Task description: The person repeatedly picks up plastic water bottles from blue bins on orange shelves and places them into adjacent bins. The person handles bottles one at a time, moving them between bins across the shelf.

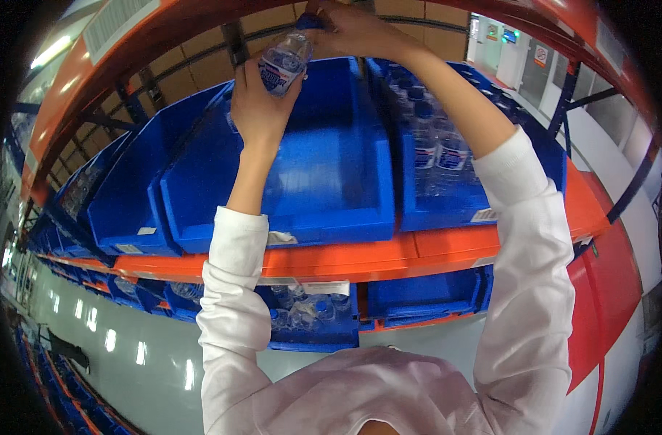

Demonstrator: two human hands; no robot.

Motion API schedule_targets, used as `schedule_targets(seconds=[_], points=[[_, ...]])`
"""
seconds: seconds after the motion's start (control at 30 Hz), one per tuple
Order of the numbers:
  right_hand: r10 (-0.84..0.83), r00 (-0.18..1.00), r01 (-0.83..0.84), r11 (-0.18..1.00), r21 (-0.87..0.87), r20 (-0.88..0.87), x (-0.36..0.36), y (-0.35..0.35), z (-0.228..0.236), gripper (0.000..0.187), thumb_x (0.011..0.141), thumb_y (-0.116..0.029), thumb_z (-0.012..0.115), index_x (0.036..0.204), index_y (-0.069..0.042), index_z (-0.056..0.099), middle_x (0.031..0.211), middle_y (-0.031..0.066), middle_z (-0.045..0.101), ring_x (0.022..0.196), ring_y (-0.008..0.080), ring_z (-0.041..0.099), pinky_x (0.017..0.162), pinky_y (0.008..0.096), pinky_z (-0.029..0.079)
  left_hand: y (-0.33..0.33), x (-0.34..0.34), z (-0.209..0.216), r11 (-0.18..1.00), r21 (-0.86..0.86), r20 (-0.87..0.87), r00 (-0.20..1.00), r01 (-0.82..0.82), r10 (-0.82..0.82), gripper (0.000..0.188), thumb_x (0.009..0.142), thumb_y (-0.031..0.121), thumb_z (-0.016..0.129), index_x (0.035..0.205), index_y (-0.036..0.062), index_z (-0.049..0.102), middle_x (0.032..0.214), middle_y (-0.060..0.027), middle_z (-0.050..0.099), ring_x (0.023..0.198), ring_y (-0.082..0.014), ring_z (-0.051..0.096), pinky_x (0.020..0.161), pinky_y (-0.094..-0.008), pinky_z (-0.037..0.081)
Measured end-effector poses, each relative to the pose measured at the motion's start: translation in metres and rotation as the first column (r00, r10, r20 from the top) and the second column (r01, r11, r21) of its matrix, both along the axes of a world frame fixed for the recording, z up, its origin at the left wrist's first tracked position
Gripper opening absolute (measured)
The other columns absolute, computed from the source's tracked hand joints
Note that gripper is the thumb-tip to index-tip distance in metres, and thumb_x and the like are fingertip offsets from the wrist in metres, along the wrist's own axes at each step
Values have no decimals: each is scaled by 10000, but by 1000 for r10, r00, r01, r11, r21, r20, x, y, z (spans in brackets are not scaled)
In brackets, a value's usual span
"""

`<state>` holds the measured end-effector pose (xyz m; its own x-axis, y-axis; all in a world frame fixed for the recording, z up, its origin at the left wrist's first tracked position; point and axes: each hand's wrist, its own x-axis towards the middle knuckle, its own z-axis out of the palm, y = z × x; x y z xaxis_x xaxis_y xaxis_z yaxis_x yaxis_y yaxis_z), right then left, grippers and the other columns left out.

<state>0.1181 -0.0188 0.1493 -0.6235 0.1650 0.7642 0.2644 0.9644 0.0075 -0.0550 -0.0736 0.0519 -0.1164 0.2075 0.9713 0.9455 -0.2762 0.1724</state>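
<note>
Holding a clear plastic water bottle [289, 59] at the upper edge of the central blue storage bin [327, 167]

The left hand [262, 101] is clamped around the bottle's labelled body, fingers and thumb wrapped on either side. The bottle tilts, its blue screw cap [309, 22] pointing up and to the right. The right hand [349, 29] reaches across above the central bin to the cap end; its fingertips are partly hidden, so I cannot tell whether they are closed on the cap.

Just right of the central bin, a neighbouring blue bin [447, 210] holds upright blue-capped bottles [436, 148] with white, blue and red labels. Left of the central bin stands another blue bin [131, 235]. Beneath the central bin runs an orange shelf beam [331, 267], and lower still a smaller blue bin [316, 339] contains more clear bottles [302, 313]. Brown cardboard boxes [207, 70] line the space behind the central bin. White sleeves [234, 290] cover both arms, which rise past its left and right sides.
</note>
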Motion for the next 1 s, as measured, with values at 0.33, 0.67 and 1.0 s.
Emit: schedule_targets(seconds=[0.33,0.67,1.0], points=[[53,978,-89,980,-176,-200,142,-65,-8,431,875,-135,560,1207,71,377,1169,263,503,1123,307,506,931,378,411,-43,120,20,969,220,-156,985,112,-79,615,587,266,809,1127,112,557,1012,-84,564,924,-258,562,770,-360,459],[48,946,-79,993,-85,-322,259,-111,-9,301,852,-53,585,1123,-28,456,938,39,545,839,75,514,689,219,424,-54,256,15,879,268,-111,919,395,-379,603,577,301,816,1060,60,547,949,-95,537,828,-272,573,685,-350,472],[-291,956,292,955,-44,25,336,-58,-39,385,885,-223,586,1223,-64,492,1025,113,617,820,192,634,757,293,497,-29,325,-18,887,-286,-53,918,363,-393,641,659,433,760,1032,3,466,955,-161,552,775,-331,640,595,-383,531]])
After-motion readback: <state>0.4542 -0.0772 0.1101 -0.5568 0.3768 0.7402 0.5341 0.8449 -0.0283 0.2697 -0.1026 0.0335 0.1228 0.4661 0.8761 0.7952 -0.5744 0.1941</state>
